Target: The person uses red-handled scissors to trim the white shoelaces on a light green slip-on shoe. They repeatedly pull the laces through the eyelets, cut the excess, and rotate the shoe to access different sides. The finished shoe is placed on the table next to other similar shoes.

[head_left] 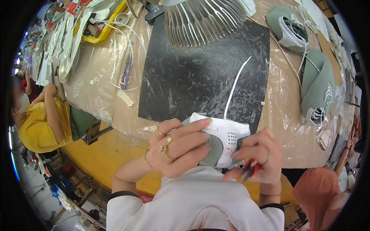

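My left hand (175,146), with rings on its fingers, is closed on a shoe upper (223,156) of white panels and green-grey mesh. The upper is held above the near edge of the black mat (185,88). A white lace (234,86) runs from behind it across the mat. Right of the upper, my right hand (264,154) curls round a small red-and-black hand tool (251,169). Its fingers are slightly blurred beside the white panel, and I cannot tell whether they touch it. Part of the tool is hidden by the hand.
A ribbed metal rack (204,23) stands at the mat's far edge. Green-grey shoes (318,82) lie on the right. Purple-handled snips (125,73) and a yellow tray (102,30) are to the left. A person in yellow (42,125) sits left; another person (318,192) is at right.
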Demonstrator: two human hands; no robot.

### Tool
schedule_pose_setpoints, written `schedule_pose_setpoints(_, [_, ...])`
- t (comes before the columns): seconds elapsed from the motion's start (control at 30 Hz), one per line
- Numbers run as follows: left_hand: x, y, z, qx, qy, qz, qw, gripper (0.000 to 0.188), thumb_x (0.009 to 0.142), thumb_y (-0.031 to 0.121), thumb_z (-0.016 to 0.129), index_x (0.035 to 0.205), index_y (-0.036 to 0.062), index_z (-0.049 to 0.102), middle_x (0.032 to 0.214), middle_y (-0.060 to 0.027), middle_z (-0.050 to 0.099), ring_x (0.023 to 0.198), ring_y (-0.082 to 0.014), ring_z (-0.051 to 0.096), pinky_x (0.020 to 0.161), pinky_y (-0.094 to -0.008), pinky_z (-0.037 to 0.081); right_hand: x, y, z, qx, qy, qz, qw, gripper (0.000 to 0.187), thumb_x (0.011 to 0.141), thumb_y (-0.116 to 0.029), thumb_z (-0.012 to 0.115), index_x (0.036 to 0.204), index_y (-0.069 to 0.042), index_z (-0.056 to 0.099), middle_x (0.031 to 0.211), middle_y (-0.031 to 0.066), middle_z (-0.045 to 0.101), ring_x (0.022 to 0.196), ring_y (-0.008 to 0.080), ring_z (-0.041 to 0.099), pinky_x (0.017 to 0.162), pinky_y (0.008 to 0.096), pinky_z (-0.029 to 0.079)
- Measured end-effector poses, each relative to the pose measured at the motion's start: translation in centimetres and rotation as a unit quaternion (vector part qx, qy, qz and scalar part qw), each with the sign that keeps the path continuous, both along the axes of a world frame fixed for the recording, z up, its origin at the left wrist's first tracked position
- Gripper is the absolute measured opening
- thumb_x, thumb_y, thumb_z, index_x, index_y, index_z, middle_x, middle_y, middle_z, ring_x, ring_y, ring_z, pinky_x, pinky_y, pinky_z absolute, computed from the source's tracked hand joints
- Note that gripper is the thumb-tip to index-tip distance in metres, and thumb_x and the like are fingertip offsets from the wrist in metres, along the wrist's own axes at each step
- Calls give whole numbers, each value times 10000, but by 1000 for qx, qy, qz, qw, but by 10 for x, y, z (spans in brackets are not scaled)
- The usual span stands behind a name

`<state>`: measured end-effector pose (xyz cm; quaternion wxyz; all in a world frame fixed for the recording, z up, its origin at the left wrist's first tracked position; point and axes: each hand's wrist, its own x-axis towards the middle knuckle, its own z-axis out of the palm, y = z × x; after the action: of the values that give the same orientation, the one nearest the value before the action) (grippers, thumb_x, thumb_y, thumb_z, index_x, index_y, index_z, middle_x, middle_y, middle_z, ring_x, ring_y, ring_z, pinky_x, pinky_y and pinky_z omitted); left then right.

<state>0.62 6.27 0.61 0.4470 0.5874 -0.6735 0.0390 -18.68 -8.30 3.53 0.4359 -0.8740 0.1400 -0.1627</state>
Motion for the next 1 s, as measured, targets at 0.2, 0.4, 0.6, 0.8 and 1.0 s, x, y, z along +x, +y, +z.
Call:
schedule_pose_setpoints(0.2, [-3,0,-1,-33,-61,-9,998,198,690,54,699,886,81,688,941,-39,638,898,-219,705,655,-277,376,6,-11,17,-11,34,-30,999,374,745,-333,769,1018,-96,676,829,-6,644,670,140,554,705,320,303])
schedule_pose_setpoints(0.4, [-4,-3,-3,4,-67,-2,998,299,706,36,720,1004,14,707,1042,-85,633,874,-187,679,646,-266,378,11,-15,25,-122,48,6,991,305,753,-271,770,984,-119,643,751,-51,613,621,140,529,671,344,275])
schedule_pose_setpoints(0.6, [-8,-3,-11,-9,-34,1,999,358,647,-4,720,1002,-46,695,1141,-159,599,900,-198,630,645,-278,437,10,-14,22,-126,41,4,991,266,753,-266,776,925,-133,622,746,-53,609,605,138,517,675,349,277])
schedule_pose_setpoints(0.8, [-9,-5,-14,2,-50,-29,998,367,612,-27,715,976,-66,696,1131,-154,602,889,-200,625,645,-272,447,9,-15,18,-126,52,-3,991,260,756,-266,772,916,-128,621,742,-55,607,607,139,516,695,355,277])
schedule_pose_setpoints(1.0, [-8,-3,-14,-29,-89,-62,994,255,653,-59,700,907,-44,715,1107,-149,612,875,-196,657,638,-253,445,10,-26,17,-129,62,18,990,232,766,-268,753,894,-117,633,743,-42,613,619,149,524,733,362,296])
